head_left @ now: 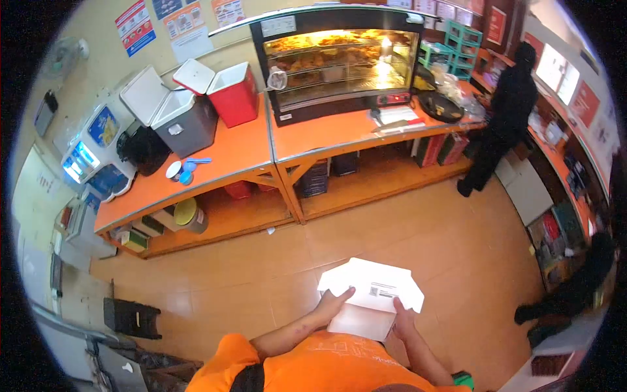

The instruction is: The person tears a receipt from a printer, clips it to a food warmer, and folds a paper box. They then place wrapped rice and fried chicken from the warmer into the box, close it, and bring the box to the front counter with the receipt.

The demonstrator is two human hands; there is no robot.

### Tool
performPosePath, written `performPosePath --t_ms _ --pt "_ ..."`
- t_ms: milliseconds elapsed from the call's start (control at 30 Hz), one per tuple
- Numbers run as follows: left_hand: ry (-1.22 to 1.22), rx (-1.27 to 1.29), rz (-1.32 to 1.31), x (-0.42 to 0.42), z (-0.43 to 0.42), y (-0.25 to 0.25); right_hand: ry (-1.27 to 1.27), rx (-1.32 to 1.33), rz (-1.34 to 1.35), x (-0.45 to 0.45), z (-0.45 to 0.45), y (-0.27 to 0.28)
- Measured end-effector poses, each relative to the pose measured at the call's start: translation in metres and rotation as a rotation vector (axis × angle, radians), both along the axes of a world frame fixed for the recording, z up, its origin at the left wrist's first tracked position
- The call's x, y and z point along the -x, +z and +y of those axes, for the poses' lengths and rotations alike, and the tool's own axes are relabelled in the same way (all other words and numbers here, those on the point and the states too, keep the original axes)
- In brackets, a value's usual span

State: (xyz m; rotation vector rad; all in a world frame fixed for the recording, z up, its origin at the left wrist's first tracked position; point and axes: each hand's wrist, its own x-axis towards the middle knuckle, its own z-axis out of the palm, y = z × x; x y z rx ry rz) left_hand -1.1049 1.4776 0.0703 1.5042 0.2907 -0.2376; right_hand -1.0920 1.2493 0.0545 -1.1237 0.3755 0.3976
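Observation:
A white cardboard food box (371, 279) is held low in front of my body, above the tiled floor. Its wide lid flap points away from me, with small dark print and a square code on it. My left hand (334, 306) grips the box's left side, thumb lying on the white card. On the right side, my right hand (403, 316) clasps the edge with its thumb up against the flap. Most of the fingers of both hands are hidden behind or under the card.
A lit glass food warmer (339, 62) stands on the orange counter (245, 153), with a red cooler (233, 98) and a grey cooler (186, 124) to its left. A knife (398, 127) lies before the warmer. One dark-clothed person (513, 104) stands at right; another (575, 287) is nearer.

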Motion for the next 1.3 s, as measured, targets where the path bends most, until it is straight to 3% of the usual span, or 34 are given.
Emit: performPosePath --t_ms 67,133,200,233,267,333,367,400,433,467,500,667,767,867,900,933,1000,1133,1200,1233,1300 --pt "0.293 0.070 0.005 -0.012 0.017 -0.005 0.117 0.098 0.050 -0.049 0.014 -0.025" --pt "0.423 0.171 0.024 -0.029 0.043 -0.017 0.614 0.294 -0.406 -0.089 0.030 -0.050" --pt "0.610 0.369 0.027 -0.052 0.083 -0.040 0.673 0.166 -0.347 -0.138 0.058 -0.071" --pt "0.576 0.333 0.130 -0.061 0.109 -0.070 0.632 0.211 -0.288 -0.173 0.076 -0.105" --pt "0.568 0.366 0.044 -0.078 0.122 -0.054 0.589 0.258 -0.210 -0.185 0.088 -0.127" --pt "0.717 0.114 0.095 -0.107 0.148 -0.029 0.534 0.228 -0.049 -0.244 0.140 -0.102" --pt "0.720 0.114 0.098 -0.121 0.170 -0.037 0.460 0.436 -0.085 -0.289 0.165 -0.143" --pt "0.739 0.185 0.113 -0.126 0.194 -0.052 0.496 0.332 -0.331 -0.340 0.182 -0.161" --pt "0.759 0.257 0.120 -0.133 0.216 -0.061 0.443 0.336 -0.336 -0.390 0.206 -0.166" --pt "0.767 0.263 0.131 -0.140 0.234 -0.059 0.364 0.360 -0.576 -0.429 0.228 -0.145" --pt "0.777 0.205 0.105 -0.149 0.254 -0.056 0.372 0.361 -0.426 -0.475 0.248 -0.133" --pt "0.768 0.128 0.066 -0.201 0.343 -0.041 0.386 0.630 -0.446 -0.644 0.325 -0.099" --pt "0.808 0.179 0.040 -0.235 0.396 -0.045 0.360 0.546 -0.444 -0.749 0.358 -0.177" --pt "0.884 0.150 0.155 -0.251 0.448 -0.074 0.362 0.671 -0.226 -0.746 0.393 -0.103" --pt "0.892 0.156 0.169 -0.254 0.462 -0.079 0.343 0.563 -0.398 -0.765 0.400 -0.133" --pt "0.951 0.124 0.211 -0.258 0.476 -0.083 0.355 0.569 -0.393 -0.791 0.400 -0.155" --pt "1.007 0.088 0.283 -0.253 0.498 -0.091 0.323 0.683 -0.463 -0.791 0.401 -0.162" --pt "1.214 0.091 0.257 -0.254 0.551 -0.100 0.303 0.633 -0.410 -0.784 0.394 -0.148" --pt "1.293 0.074 0.243 -0.258 0.579 -0.103 0.065 0.530 -0.412 -0.760 0.398 -0.137" --pt "1.312 -0.018 0.196 -0.260 0.596 -0.107 -0.168 0.657 -0.448 -0.735 0.420 -0.108" --pt "1.339 -0.098 0.134 -0.273 0.631 -0.123 -0.185 0.843 -0.697 -0.710 0.426 -0.112"
